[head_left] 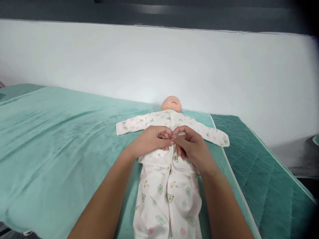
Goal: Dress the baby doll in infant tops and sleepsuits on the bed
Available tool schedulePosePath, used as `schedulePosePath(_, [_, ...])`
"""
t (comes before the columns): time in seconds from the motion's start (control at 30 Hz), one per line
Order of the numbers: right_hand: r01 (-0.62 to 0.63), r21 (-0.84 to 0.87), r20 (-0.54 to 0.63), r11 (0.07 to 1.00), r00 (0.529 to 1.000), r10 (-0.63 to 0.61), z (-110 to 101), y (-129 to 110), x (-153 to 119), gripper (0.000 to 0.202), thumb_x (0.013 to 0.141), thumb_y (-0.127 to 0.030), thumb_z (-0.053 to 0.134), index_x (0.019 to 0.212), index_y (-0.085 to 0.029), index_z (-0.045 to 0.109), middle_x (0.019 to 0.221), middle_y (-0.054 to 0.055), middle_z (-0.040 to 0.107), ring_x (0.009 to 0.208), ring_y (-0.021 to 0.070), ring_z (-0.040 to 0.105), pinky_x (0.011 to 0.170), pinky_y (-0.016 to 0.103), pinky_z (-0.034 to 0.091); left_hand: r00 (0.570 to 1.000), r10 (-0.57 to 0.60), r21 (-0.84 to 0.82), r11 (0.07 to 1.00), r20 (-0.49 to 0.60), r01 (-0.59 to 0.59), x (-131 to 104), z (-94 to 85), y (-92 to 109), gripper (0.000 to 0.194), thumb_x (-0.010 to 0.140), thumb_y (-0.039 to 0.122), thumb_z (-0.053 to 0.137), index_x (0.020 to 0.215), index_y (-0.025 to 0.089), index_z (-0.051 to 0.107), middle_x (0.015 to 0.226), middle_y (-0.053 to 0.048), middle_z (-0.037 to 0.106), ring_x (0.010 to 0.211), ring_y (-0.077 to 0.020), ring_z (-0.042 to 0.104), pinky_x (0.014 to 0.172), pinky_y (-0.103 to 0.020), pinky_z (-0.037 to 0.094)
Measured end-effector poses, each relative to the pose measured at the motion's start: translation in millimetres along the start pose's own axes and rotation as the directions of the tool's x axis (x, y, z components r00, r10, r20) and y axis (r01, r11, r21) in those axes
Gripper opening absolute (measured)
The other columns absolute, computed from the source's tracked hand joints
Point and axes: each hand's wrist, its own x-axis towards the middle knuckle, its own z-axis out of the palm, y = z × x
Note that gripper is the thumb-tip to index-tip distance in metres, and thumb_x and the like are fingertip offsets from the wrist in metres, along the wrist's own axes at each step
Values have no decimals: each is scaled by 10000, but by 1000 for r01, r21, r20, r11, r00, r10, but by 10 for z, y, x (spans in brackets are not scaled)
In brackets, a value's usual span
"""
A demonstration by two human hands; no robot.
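Observation:
A baby doll (171,103) lies on its back, dressed in a white printed top (159,118) with long sleeves spread to both sides. White printed trousers (161,199) cover its legs. Over the chest, my left hand (159,137) and my right hand (188,142) meet at the top's front opening. Both pinch the fabric edges there, thumbs against curled index fingers, the fingertips almost touching. Whatever small fastener may sit between them is hidden by the fingers. The doll's hands do not show beyond the sleeve ends.
A light green blanket (62,142) lies under the doll. To the right, a darker quilted cover (259,166) shows past the blanket's pale edge. Behind the doll's head rises a white wall (149,63), with a dark band (159,13) along the top.

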Motion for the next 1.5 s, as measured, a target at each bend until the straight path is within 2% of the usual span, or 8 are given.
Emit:
schedulePosePath(0.57, [28, 3, 6, 1000, 1000, -28, 4, 0, 3, 172, 909, -400, 572, 941, -233, 597, 499, -56, 570, 395, 72, 424, 402, 180, 294, 999, 40, 1, 999, -23, -40, -14, -12, 3, 174, 872, 338, 632, 844, 170, 596, 683, 16, 607, 651, -96, 593, 619, -218, 465])
schedulePosePath(0.7, [34, 21, 15, 999, 999, -34, 2, -3, 3, 195, 908, -416, 568, 980, -235, 585, 521, -54, 578, 404, 78, 442, 401, 182, 298, 998, 20, -45, 999, -52, -22, -2, -14, -20, 192, 849, 354, 656, 850, 177, 581, 675, 18, 605, 631, -101, 590, 617, -230, 476])
schedulePosePath(0.9, [23, -36, 74, 999, 997, -21, 9, -18, -12, 214, 881, -352, 578, 1062, -238, 569, 626, -26, 652, 484, 99, 525, 452, 193, 366, 997, 11, -177, 984, -82, -25, 1, -2, -10, 167, 857, 322, 634, 900, 195, 535, 697, 15, 618, 623, -106, 578, 615, -244, 483])
schedulePosePath(1.13, [24, -77, 67, 997, 998, -19, 11, -13, -26, 200, 870, -293, 560, 1065, -248, 562, 633, -36, 644, 502, 98, 520, 469, 197, 377, 996, 18, -170, 985, -85, -32, 4, 6, 6, 178, 849, 316, 650, 902, 190, 535, 679, 22, 594, 615, -99, 560, 598, -230, 477])
schedulePosePath(1.5, [28, -45, 74, 999, 997, -24, 23, -15, -17, 231, 880, -389, 615, 1048, -252, 537, 616, -53, 625, 498, 96, 525, 459, 191, 367, 998, 36, -152, 987, -49, -43, -15, -17, 19, 153, 877, 309, 624, 935, 189, 550, 755, 10, 613, 658, -96, 572, 645, -239, 484])
